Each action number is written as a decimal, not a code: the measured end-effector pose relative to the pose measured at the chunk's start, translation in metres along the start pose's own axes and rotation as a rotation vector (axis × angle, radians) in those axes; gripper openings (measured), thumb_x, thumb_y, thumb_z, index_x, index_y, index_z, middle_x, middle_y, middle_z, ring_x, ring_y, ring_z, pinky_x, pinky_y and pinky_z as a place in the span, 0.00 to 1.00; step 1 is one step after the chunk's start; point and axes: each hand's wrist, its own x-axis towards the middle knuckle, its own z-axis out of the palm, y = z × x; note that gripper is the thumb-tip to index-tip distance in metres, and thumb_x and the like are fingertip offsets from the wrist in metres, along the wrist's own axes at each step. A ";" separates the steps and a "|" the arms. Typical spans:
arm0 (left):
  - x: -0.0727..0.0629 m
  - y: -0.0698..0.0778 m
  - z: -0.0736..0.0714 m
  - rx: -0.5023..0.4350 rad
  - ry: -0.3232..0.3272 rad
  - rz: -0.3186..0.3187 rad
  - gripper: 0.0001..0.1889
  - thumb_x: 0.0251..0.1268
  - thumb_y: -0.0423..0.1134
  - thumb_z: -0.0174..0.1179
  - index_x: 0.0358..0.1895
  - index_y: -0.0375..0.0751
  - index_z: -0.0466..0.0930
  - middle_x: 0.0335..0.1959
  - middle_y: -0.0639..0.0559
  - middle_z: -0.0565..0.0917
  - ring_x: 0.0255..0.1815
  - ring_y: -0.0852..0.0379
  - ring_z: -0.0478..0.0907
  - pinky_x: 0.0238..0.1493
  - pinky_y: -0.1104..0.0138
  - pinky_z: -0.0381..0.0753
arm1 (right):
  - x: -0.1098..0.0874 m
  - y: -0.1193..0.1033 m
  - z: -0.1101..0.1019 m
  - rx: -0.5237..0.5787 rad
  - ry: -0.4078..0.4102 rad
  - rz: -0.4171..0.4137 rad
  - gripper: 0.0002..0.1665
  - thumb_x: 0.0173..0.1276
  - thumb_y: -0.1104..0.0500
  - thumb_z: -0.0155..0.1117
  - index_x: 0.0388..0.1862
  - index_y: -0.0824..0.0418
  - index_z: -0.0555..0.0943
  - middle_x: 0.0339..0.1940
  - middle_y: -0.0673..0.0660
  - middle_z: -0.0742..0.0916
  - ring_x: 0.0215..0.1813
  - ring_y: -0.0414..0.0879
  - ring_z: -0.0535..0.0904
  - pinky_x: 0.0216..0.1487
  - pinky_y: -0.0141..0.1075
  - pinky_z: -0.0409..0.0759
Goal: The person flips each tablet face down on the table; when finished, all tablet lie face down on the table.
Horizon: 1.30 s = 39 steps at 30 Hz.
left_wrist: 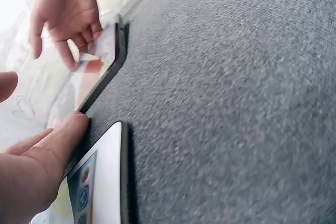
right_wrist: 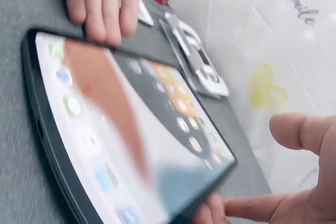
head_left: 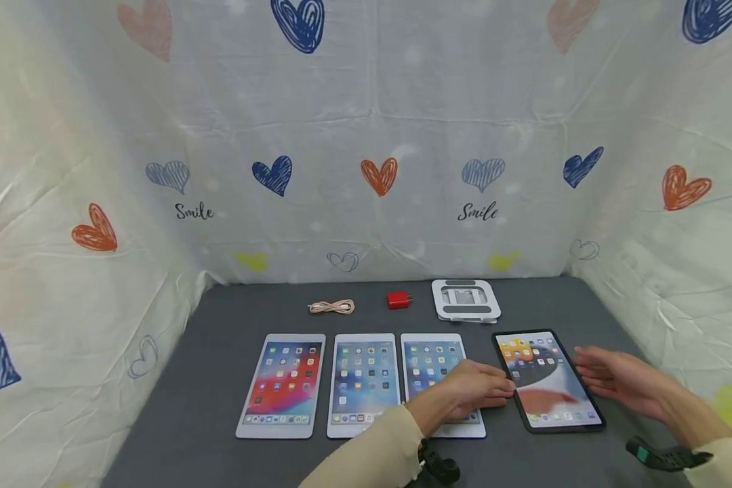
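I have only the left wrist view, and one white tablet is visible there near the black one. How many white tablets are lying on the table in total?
Observer: Three white tablets, in a row to the left of the black tablet.
Operator: Thank you. Which of the white ones is under the left hand?
Observer: The rightmost; in the head view the left hand covers part of it.
Operator: And is there any charger?
Observer: Yes, a red charger lies behind the tablets, between a bundled cable and a flat white stand.
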 end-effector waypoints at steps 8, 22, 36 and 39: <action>-0.003 0.017 -0.009 -0.010 -0.105 -0.030 0.15 0.76 0.32 0.67 0.59 0.28 0.86 0.56 0.36 0.91 0.63 0.42 0.90 0.66 0.54 0.90 | -0.013 -0.019 -0.002 -0.039 0.003 -0.080 0.47 0.92 0.38 0.38 0.85 0.77 0.51 0.78 0.73 0.67 0.60 0.40 0.76 0.58 0.35 0.85; -0.027 0.097 -0.002 -0.125 -0.251 0.048 0.18 0.83 0.34 0.62 0.66 0.27 0.83 0.71 0.28 0.81 0.75 0.34 0.79 0.74 0.49 0.82 | -0.047 -0.071 0.030 -0.198 -0.079 -0.197 0.52 0.92 0.35 0.32 0.87 0.79 0.44 0.87 0.82 0.54 0.83 0.67 0.66 0.61 0.30 0.84; -0.029 0.099 -0.006 -0.116 -0.203 0.029 0.22 0.84 0.39 0.59 0.69 0.26 0.80 0.64 0.36 0.88 0.73 0.36 0.82 0.76 0.46 0.80 | -0.050 -0.092 0.083 -0.163 -0.144 -0.300 0.45 0.94 0.42 0.40 0.87 0.77 0.52 0.86 0.78 0.61 0.77 0.58 0.75 0.65 0.37 0.86; -0.032 0.098 -0.013 -0.129 -0.202 0.030 0.22 0.85 0.39 0.56 0.69 0.25 0.80 0.64 0.35 0.88 0.73 0.36 0.82 0.76 0.46 0.80 | -0.049 -0.093 0.092 -0.146 -0.173 -0.314 0.45 0.93 0.42 0.41 0.88 0.77 0.52 0.87 0.77 0.62 0.77 0.57 0.75 0.65 0.37 0.86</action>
